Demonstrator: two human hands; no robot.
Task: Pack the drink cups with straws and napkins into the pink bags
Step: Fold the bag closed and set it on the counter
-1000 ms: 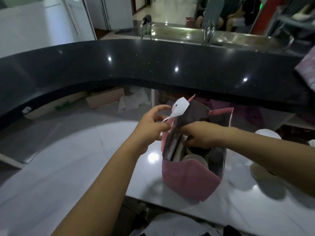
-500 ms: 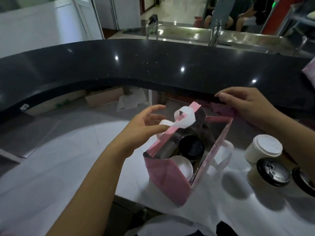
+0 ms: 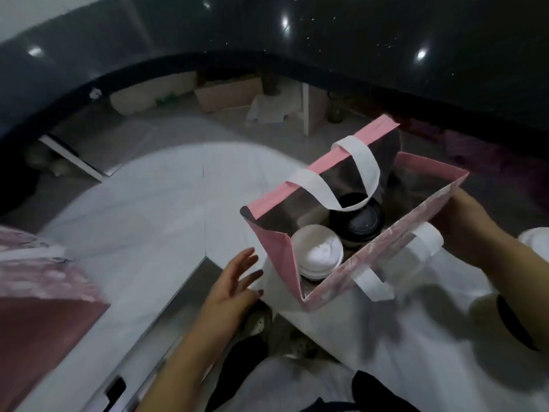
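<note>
Open pink bag (image 3: 276,257) upright, holding white-lidded cup (image 3: 317,251) and black-lidded cup (image 3: 358,223).

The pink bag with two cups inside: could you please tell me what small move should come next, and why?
Probably press the open left hand against the pink bag to steady it: the right hand grips just one rim, and no straws or napkins show beside its white-lidded cup and black-lidded cup.

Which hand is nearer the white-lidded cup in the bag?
Left. The left hand hovers open just outside the pink bag, beside the white-lidded cup; the right hand holds the opposite rim, farther off.
</note>
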